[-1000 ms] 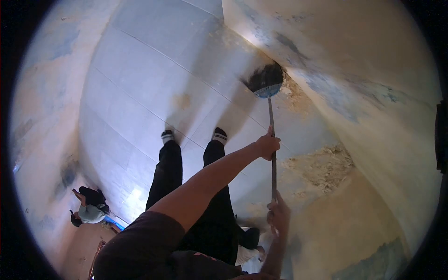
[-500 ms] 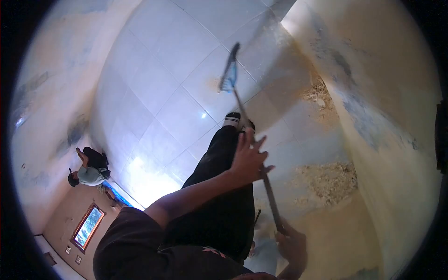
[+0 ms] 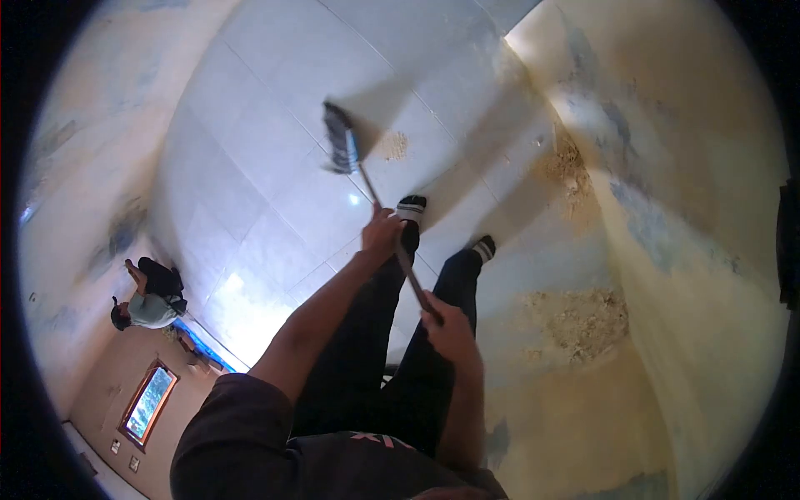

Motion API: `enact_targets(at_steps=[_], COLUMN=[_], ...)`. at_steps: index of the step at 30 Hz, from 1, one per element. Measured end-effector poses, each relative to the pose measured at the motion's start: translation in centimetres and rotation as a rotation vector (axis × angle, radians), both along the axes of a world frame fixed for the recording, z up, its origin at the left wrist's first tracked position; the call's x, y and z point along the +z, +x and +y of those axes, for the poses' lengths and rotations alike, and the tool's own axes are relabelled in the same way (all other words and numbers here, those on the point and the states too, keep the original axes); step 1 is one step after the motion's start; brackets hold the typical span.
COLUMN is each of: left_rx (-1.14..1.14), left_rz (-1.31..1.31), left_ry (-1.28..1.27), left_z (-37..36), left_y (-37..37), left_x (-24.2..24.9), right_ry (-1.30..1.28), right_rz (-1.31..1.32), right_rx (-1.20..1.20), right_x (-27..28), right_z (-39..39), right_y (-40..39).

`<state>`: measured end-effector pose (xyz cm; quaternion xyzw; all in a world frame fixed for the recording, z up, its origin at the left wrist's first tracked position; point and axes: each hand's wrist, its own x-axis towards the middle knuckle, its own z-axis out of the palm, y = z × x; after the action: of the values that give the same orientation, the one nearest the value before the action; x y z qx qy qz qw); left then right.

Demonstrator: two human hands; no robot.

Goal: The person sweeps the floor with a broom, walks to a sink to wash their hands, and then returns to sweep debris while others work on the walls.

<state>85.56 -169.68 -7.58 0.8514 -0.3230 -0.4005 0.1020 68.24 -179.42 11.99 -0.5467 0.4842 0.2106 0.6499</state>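
A broom (image 3: 342, 142) with dark bristles and a blue part where the handle joins reaches out over the tiled floor (image 3: 275, 108). Its head is smeared by motion, just left of a small patch of pale crumbs (image 3: 394, 147). My left hand (image 3: 381, 233) wraps round the handle midway along, beyond my knees. Lower down, my right hand (image 3: 450, 329) is closed on the top end of the handle, over my right leg. Both feet, in striped footwear, stand apart below the broom.
Heaps of pale flaky debris lie along the right wall, one further off (image 3: 568, 171) and a larger one nearer (image 3: 585, 323). Another person (image 3: 154, 296) crouches by the left wall. A window (image 3: 148, 404) is set in the wall at lower left.
The broom head has swung left, past the crumb patch. My right hand has moved up and left, and my left hand's spread fingers have closed round the handle. My feet are now further apart.
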Motion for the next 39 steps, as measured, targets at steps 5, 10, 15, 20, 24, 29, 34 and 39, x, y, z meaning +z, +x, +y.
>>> enact_targets(at_steps=[5, 10, 15, 20, 24, 29, 34, 39], left_rx=[-0.198, -0.299, -0.408, -0.606, -0.802, -0.92, -0.818, -0.853], left_rz=[0.001, 0.112, 0.158, 0.292, 0.273, 0.202, 0.21, 0.223], left_ry=[-0.089, -0.02, -0.178, -0.222, -0.18, -0.294, -0.426, -0.367], left_z=[-5.5, -11.0, -15.9, -21.2, -22.1, -21.8, -21.1, -21.9], left_y=[-9.9, -19.4, -30.2, -39.4, -42.5, -41.1, -37.2, -31.7], left_x=[0.2, 2.2, 2.4, 4.3, 5.7, 12.5, 15.4, 14.8], right_ry=[0.02, -0.055, -0.077, -0.131, -0.215, -0.071, -0.023, -0.139], right_rz=[0.172, 0.194, 0.275, 0.379, 0.382, 0.385, 0.42, 0.086], right_rx=[-0.02, -0.096, -0.219, -0.329, -0.335, -0.249, -0.049, -0.114], right_x=[4.8, 6.2, 8.5, 10.4, 11.7, 18.3, 23.1, 20.5], right_z=[-5.5, -7.7, -9.9, -10.2, -9.1, -11.2, -15.0, -14.9], right_y=[-7.0, -16.5, -26.1, -33.7, -37.2, -39.7, -35.9, -34.6])
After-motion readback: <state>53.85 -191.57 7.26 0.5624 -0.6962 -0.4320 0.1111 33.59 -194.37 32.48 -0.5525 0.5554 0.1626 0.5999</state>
